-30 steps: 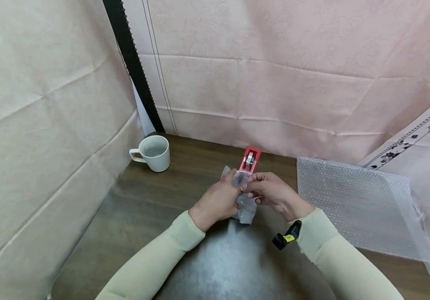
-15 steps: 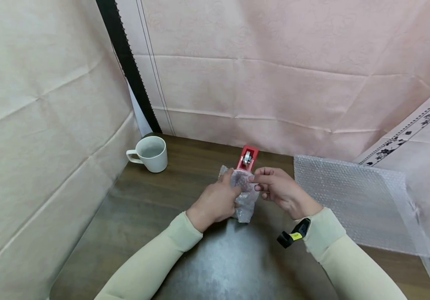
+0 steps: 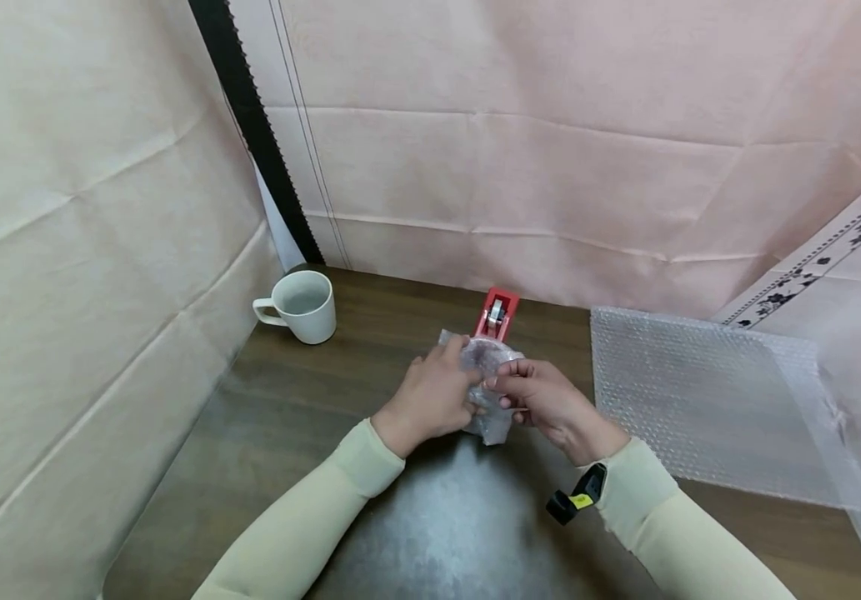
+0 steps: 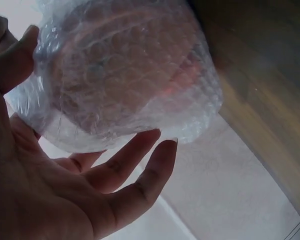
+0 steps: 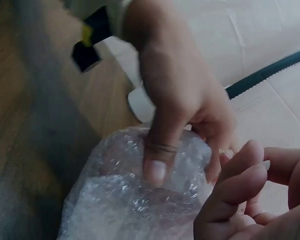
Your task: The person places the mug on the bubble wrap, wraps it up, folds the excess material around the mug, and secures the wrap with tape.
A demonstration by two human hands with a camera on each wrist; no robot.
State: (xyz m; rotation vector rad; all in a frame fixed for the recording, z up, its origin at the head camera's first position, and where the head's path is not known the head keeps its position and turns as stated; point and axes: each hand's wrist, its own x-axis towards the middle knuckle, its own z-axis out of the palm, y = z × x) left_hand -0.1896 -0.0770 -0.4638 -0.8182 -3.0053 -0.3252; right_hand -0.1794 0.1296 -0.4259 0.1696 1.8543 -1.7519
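A bubble-wrapped bundle (image 3: pixel 486 358) stands between the hands over the table, something reddish-brown showing dimly through its layers in the left wrist view. My left hand (image 3: pixel 433 392) grips the bundle from the left, the thumb (image 5: pixel 160 160) lying on the wrap and the other fingers behind it. At the bundle's right side is my right hand (image 3: pixel 543 404), its fingertips (image 5: pixel 250 172) drawn together beside the wrap; I cannot tell what is between them. Just beyond the bundle lies a red tape dispenser (image 3: pixel 498 314), its near end hidden.
A white mug (image 3: pixel 308 308) stands at the table's back left, handle to the left. On the right lies a flat sheet of bubble wrap (image 3: pixel 700 400) reaching the edge. Pale cloth (image 3: pixel 550 150) hangs behind and on both sides of the wooden table (image 3: pixel 272 433).
My right hand lifted slightly away from the bundle to the right, then came back down to its right side. My left hand keeps its grip. Mug, dispenser and loose sheet stay put.
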